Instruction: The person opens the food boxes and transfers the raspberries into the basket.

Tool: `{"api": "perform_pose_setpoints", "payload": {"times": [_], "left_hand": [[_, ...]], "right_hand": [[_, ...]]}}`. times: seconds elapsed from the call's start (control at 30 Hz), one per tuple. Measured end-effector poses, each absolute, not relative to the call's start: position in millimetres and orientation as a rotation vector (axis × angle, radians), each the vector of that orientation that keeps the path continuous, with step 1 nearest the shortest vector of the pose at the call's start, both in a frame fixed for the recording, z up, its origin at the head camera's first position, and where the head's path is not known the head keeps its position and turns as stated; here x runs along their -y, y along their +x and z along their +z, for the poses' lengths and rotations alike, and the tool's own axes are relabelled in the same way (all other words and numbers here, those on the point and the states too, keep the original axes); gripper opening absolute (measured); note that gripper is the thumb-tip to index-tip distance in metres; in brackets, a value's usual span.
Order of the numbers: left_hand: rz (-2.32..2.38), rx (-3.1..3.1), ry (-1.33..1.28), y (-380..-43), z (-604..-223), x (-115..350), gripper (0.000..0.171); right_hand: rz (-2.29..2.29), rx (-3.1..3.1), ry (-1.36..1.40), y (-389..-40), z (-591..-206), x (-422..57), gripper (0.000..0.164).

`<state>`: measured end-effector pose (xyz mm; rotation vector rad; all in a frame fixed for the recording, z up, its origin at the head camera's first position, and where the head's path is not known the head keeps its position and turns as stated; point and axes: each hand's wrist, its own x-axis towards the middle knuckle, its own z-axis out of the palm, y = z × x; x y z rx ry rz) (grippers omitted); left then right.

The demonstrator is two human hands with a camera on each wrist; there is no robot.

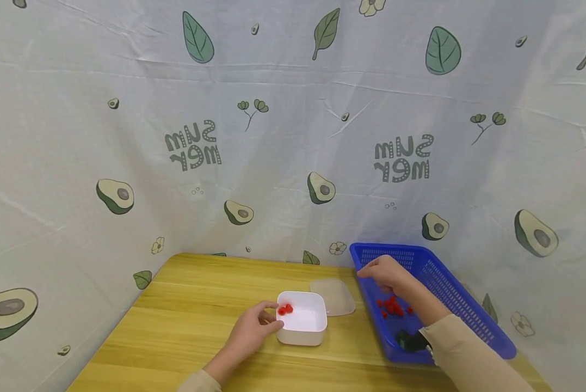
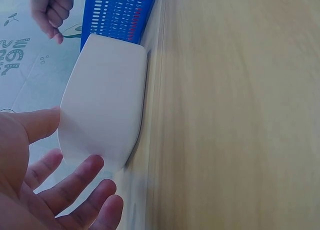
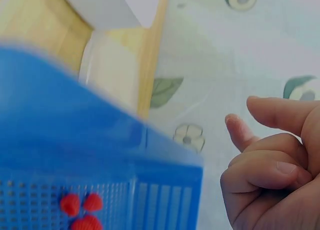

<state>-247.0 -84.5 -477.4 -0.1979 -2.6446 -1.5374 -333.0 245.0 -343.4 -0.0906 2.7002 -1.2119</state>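
Note:
A white square box (image 1: 301, 337) stands on the table with a few small red raspberry-like pieces (image 1: 285, 310) inside, near its left wall. My left hand (image 1: 253, 328) is at the box's left side, fingers spread and relaxed, thumb and fingertips touching or very near the wall. Over the blue basket (image 1: 461, 313) is my right hand (image 1: 388, 273). Its thumb and index finger stand apart in the right wrist view, the other fingers curl in, and nothing shows between them. More red raspberry-like pieces (image 1: 393, 306) lie in the basket.
Just behind and right of the box, a translucent lid (image 1: 333, 296) lies flat on the wooden table (image 1: 175, 326). A dark green item (image 1: 410, 341) sits in the basket's near end, partly hidden by the right sleeve. A printed curtain (image 1: 273, 163) hangs behind the table.

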Motion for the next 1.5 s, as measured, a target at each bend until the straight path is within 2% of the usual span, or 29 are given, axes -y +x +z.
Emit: {"api": "perform_pose_setpoints", "payload": {"times": [0.4, 1.1, 1.5], "left_hand": [[-1.533, 2.649, -0.184, -248, -476, 84, 0.043], [-1.531, 2.649, -0.194, -247, -475, 84, 0.043], [-1.53, 2.661, -0.188, -249, -477, 85, 0.043]], "right_hand": [[-1.275, -2.624, -0.156, -326, -347, -206, 0.036], [-1.329, -2.462, -0.161, -321, -392, -139, 0.023], [-1.337, -2.401, -0.237, -322, -411, -115, 0.028]]}}
